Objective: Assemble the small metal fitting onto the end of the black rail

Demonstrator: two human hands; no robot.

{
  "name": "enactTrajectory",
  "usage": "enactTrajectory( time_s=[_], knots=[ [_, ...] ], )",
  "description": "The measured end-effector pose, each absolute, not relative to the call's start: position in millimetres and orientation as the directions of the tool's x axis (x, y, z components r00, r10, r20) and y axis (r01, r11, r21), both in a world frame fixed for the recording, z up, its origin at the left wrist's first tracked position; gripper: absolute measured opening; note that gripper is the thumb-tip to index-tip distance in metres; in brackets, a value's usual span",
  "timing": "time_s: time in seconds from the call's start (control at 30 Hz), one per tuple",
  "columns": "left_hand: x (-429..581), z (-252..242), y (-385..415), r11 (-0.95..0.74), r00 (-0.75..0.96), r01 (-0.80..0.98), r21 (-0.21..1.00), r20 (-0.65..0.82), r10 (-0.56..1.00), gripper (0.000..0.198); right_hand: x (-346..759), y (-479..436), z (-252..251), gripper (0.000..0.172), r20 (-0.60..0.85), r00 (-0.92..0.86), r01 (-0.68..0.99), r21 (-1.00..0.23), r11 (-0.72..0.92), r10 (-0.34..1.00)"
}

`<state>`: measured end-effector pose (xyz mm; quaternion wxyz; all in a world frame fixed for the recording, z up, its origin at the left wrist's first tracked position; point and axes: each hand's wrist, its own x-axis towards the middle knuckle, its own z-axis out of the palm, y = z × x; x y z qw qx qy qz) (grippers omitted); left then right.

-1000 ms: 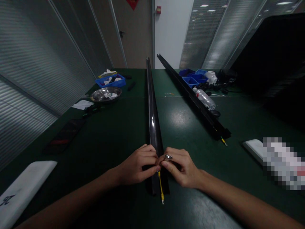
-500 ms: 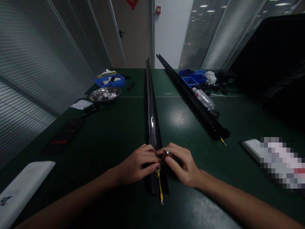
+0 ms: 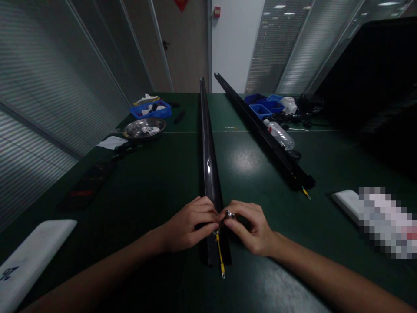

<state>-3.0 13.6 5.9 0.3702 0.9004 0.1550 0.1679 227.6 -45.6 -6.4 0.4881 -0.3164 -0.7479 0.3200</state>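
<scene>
A long black channel [image 3: 211, 174] lies lengthwise before me, its near end between my two hands. My right hand [image 3: 252, 226] pinches a small shiny metal part [image 3: 230, 214] between thumb and forefinger, just above the channel. My left hand [image 3: 195, 224] is closed at the channel's left side, its thumb and fingertips meeting close to the right fingertips; what they grip is hidden. Under the fingers a short yellow wire [image 3: 220, 252] with a ring terminal [image 3: 223, 275] hangs toward me over the channel's near end.
A second black channel [image 3: 260, 128] lies slanted at the right, beside a plastic bottle [image 3: 280, 134] and blue bins [image 3: 260, 110]. On the left are a metal bowl [image 3: 130, 129], a blue tray [image 3: 140, 114] and a dark pouch [image 3: 86, 187]. White blocks [image 3: 39, 248] flank my forearms.
My right hand has lowered slightly, bringing the shiny metal part down closer to the channel. The left hand stays nearly in place.
</scene>
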Motion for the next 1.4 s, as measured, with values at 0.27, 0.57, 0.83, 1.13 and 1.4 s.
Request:
enactTrajectory(
  time_s=[0.27,0.57,0.83,1.13,1.4],
  knots=[
    [-2.9,6.8,13.6,-0.682,0.888,0.148,0.716,0.209,0.411,0.014,226.3,-43.9,-4.6,0.016,0.544,-0.326,0.152,-0.777,0.611,0.773],
    [-2.8,6.0,13.1,-0.681,0.882,0.118,0.723,0.239,0.406,0.014,224.9,-43.6,-0.6,0.024,0.557,-0.329,0.158,-0.764,0.626,0.763],
    [-2.8,5.9,13.5,-0.689,0.89,0.149,0.709,0.207,0.405,0.019,225.4,-45.5,-4.1,0.015,0.552,-0.314,0.19,-0.76,0.621,0.772],
    [-3.1,5.0,13.4,-0.687,0.888,0.146,0.712,0.211,0.408,0.013,225.5,-43.5,-1.3,0.025,0.551,-0.35,0.178,-0.755,0.631,0.757],
    [-3.4,5.0,14.4,-0.695,0.889,0.139,0.706,0.219,0.401,0.021,225.5,-45.0,-4.9,0.016,0.547,-0.304,0.179,-0.771,0.611,0.78]
  ],
)
